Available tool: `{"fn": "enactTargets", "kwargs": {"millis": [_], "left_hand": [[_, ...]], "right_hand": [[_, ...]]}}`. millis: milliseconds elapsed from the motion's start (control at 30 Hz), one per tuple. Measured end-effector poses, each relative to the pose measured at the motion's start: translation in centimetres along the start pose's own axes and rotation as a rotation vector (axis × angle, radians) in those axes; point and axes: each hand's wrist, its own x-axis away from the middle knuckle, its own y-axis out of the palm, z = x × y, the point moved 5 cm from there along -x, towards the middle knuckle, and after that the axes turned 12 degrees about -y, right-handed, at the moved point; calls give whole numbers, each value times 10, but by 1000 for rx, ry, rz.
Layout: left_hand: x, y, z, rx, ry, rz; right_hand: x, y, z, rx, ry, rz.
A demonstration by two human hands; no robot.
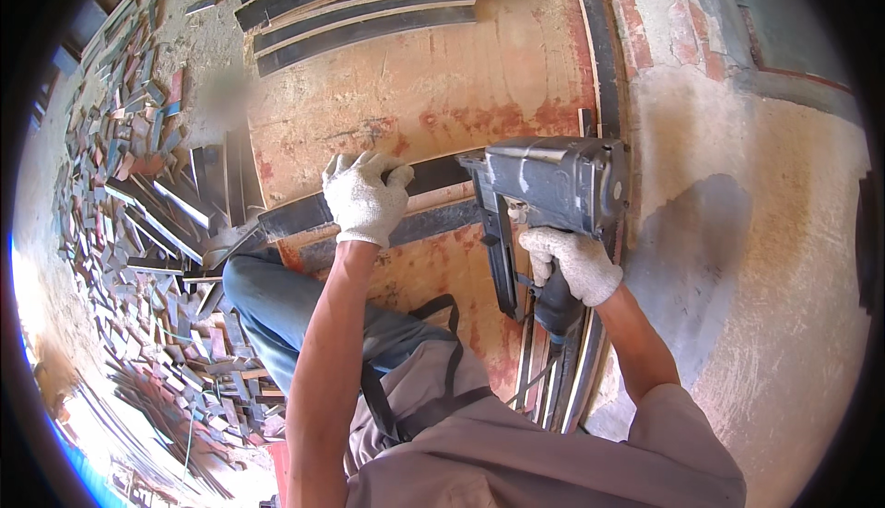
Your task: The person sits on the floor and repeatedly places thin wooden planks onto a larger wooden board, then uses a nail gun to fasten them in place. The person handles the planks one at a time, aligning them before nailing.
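Observation:
My left hand [366,200], in a pale knit glove, has its fingers curled over a dark-faced wooden strip [437,174]. This strip lies crosswise on a large reddish-brown panel [424,93]. A second dark strip [441,220] runs alongside it on the nearer side. In my gloved right hand [581,266] is the handle of a grey nail gun [553,181], fingers closed round it. The gun's nose rests at or just over the right part of the held strip; the exact contact is hidden. Its long black magazine [501,264] points toward me.
Several long dark strips [369,24] lie on the panel's far end. Small wood offcuts [138,153] cover the floor at left. Long dark strips [604,47] run along the panel's right edge, beside a worn plaster-and-brick wall [728,296]. My bent knee [277,301] is near the strip's left end.

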Motion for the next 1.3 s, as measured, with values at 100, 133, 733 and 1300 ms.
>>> {"fn": "enactTargets", "kwargs": {"millis": [100,133,733,1300], "left_hand": [[0,-2,0,-16,24,15],[0,-3,1,-23,30,20],[3,-20,-14,6,73,151],[58,-41,-125,1033,-1251,-179]], "right_hand": [[-7,9,-4,34,-10,-12],[-7,11,-5,43,-32,-3],[-9,34,-5,-19,-46,-42],[12,27,28,26,-21,-45]]}}
